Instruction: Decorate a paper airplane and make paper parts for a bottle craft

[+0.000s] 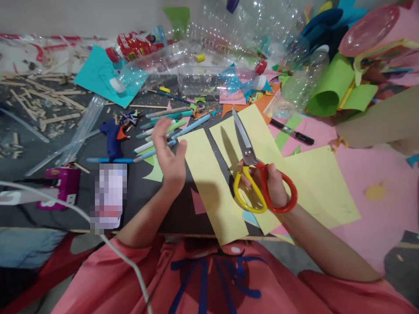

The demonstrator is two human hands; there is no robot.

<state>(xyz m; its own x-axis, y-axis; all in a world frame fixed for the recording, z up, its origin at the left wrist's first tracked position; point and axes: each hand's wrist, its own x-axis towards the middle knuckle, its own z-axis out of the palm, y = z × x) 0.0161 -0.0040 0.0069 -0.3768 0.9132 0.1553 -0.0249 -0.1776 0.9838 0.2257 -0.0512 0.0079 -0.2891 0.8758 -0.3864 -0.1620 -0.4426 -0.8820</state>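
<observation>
My right hand (276,185) grips a pair of scissors (248,152) by its red and yellow handles, the blades together and pointing away from me. Below the blades lies a strip of pale yellow paper (258,126). A second yellow strip (209,174) rests to its left, with a dark gap between the two at the far end. My left hand (170,163) is raised beside that left strip, holding nothing, its thumb apart from the fingers. Just beyond the left hand are several felt-tip pens (178,124) in blue, green and white.
A blue glue gun (113,137), a phone (109,194) and a purple power socket (62,187) are on the left. Clear plastic bottles (209,83) crowd the back. A black marker (293,132) and pink paper (369,174) lie right. A white cable (108,242) crosses the lower left.
</observation>
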